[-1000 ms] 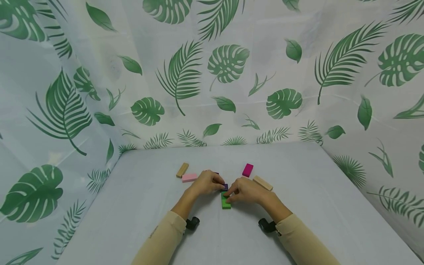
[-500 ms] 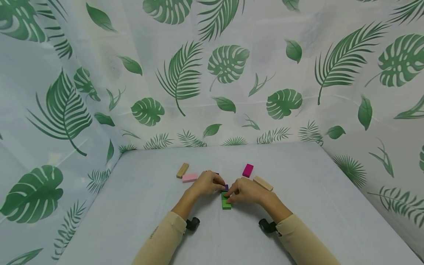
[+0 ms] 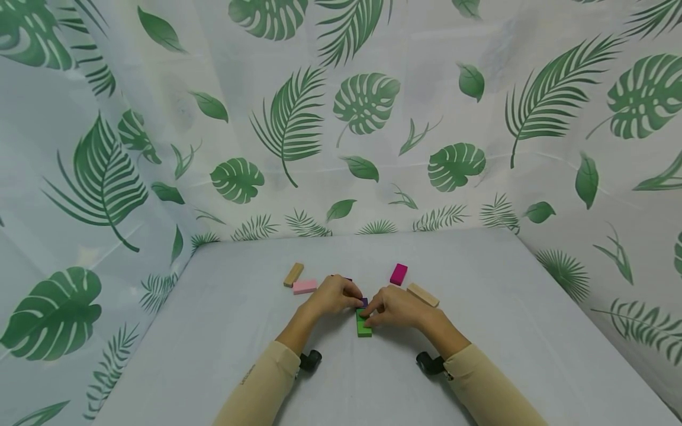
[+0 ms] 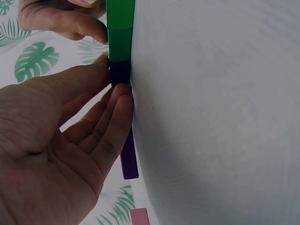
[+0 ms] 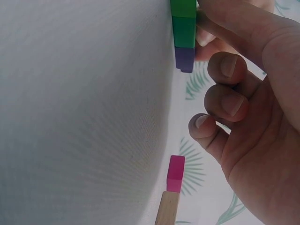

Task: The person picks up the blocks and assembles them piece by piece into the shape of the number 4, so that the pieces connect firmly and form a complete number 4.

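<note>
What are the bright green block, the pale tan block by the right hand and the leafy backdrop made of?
Bright green block: painted wood or plastic, I can't tell which; even colour, smooth finish.
Pale tan block: probably bare wood, given its natural wood tone and dull, unpainted look.
Leafy backdrop: perhaps printed fabric or plastic sheeting, judging by its soft creases.
</note>
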`<state>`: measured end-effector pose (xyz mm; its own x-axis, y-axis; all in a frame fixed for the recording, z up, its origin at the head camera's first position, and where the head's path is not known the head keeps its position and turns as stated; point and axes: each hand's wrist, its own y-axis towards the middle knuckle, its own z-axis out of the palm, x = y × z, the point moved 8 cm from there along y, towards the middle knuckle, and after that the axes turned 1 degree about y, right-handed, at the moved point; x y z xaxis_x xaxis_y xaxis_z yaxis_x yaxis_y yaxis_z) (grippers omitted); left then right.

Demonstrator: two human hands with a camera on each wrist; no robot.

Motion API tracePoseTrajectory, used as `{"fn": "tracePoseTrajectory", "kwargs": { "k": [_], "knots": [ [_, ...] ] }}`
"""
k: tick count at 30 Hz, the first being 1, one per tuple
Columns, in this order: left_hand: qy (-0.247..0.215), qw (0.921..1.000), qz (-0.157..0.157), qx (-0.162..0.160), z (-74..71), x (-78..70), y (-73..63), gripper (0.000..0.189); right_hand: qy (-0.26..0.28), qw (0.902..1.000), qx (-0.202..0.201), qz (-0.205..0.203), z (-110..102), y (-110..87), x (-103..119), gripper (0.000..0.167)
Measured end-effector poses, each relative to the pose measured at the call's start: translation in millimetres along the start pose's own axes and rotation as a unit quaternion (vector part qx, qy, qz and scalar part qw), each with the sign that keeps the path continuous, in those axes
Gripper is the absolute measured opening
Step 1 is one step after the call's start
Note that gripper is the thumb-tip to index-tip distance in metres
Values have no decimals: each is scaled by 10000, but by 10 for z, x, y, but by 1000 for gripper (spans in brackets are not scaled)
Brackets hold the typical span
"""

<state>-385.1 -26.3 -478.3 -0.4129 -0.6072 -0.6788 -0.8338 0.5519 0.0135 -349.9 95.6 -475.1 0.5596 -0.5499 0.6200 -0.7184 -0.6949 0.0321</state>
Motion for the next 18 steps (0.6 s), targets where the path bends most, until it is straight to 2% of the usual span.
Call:
{"fn": "tracePoseTrajectory", "kwargs": {
  "k": [18],
  "knots": [
    [90, 9999, -67, 49, 18, 21, 9, 13, -30, 10000, -35, -32, 3, -2, -11, 25]
  ]
}}
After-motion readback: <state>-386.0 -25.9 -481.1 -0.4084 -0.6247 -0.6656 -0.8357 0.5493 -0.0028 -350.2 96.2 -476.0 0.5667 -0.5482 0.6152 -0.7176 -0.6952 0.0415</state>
